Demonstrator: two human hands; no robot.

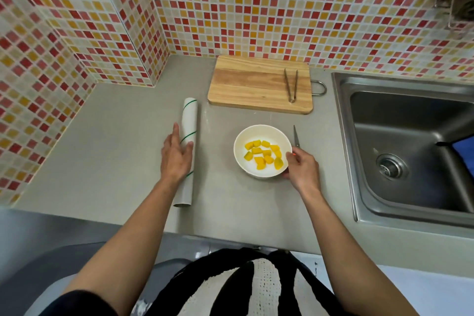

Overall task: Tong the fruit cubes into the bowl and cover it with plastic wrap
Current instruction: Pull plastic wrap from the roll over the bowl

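A white bowl (242,165) stands on the grey counter and holds several yellow fruit cubes (264,155). My right hand (304,168) grips the bowl's right rim, thumb on the edge and a finger underneath. To the left lies a long white plastic wrap roll (189,115) with thin green lines, and my left hand (175,156) rests over its middle, thumb across it. Metal tongs (291,84) lie on the right part of the wooden cutting board (243,84) behind the bowl. A faint clear sheet seems to lie on the counter between roll and bowl; I cannot tell for sure.
Scissors (296,136) lie just right of the bowl, their handles hidden under my right hand. A steel sink (410,136) fills the right side. Mosaic tiled walls (77,33) close the counter at the back and left. The counter's front edge (230,236) is near my body.
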